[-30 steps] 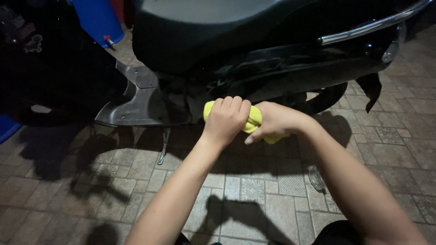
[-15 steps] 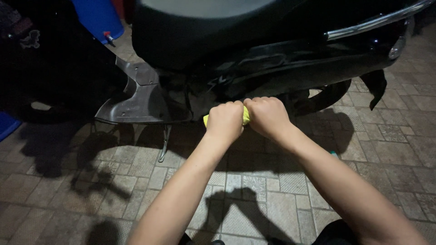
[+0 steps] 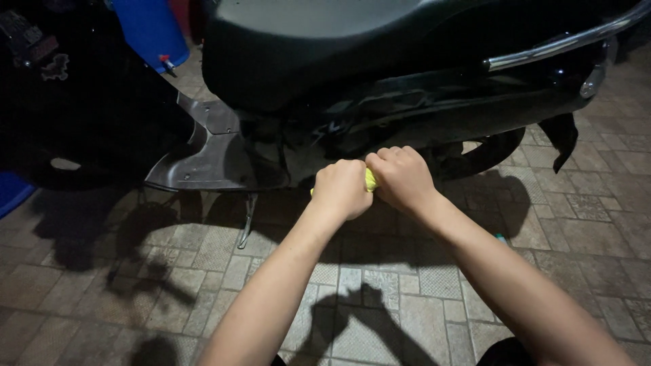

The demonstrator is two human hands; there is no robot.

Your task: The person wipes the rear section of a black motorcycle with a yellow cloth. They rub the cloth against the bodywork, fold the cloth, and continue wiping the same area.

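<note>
Both my fists are closed around a small yellow cloth (image 3: pixel 370 179), of which only a sliver shows between them. My left hand (image 3: pixel 341 188) grips its left end and my right hand (image 3: pixel 401 177) its right end, knuckles touching. The hands hover just in front of the lower side of a black scooter (image 3: pixel 380 88), below its seat. Most of the cloth is hidden inside my fists.
The scooter's grey footboard (image 3: pixel 203 159) and side stand (image 3: pixel 247 220) are to the left, its rear wheel (image 3: pixel 485 152) and chrome grab rail (image 3: pixel 556 44) to the right. A blue object (image 3: pixel 150 30) stands behind. Paved brick floor (image 3: pixel 380 285) lies below, with shadows.
My hands have drawn together over the yellow cloth, bunching it up. A second ago much of it showed between and beside them; now only a sliver is visible.
</note>
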